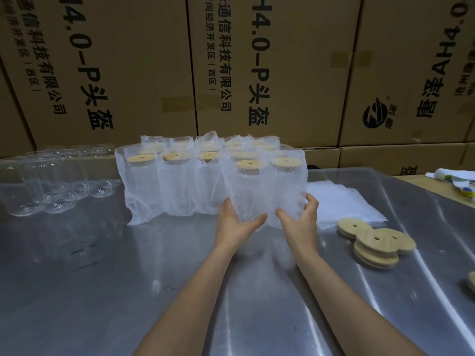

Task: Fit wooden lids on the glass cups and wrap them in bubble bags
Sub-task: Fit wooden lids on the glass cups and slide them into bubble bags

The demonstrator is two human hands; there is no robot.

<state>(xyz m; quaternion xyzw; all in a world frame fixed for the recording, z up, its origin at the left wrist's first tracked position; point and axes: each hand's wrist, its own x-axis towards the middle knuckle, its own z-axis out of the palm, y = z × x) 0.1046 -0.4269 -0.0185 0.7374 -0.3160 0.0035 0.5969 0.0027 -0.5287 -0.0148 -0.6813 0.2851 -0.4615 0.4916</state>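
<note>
- The wrapped cup (248, 191) stands upright on the steel table (102, 291), at the front of a cluster of bagged cups (177, 181), with another bagged cup (288, 186) just beside it on the right.
- Its wooden lid (247, 165) sits on top, showing through the open mouth of the bubble bag.
- Handling, as I judge it: the glass is stiff, fragile and fairly weighty, while the bubble film around it is soft, light and slippery, so the cup could slide inside the sleeve if only the film is pinched.
- The safest hold looks to be low on the body, squeezing through the film onto the glass from both sides, never by the loose bag top or the lid, which may only be pressed in.
- The left hand (235, 222) grips the lower left of the bag, thumb forward across the front, fingers curled behind.
- The right hand (299, 217) holds the bag's lower right side, thumb toward the front, fingers wrapped around the far side near the neighbouring bag.
- Both forearms reach straight forward from the bottom edge, wrists roughly level, palms turned toward each other.
- Bare glass cups (51, 181) wait at the left; loose wooden lids (375, 240) and flat bubble bags (341, 201) lie at the right, well within reach.
</note>
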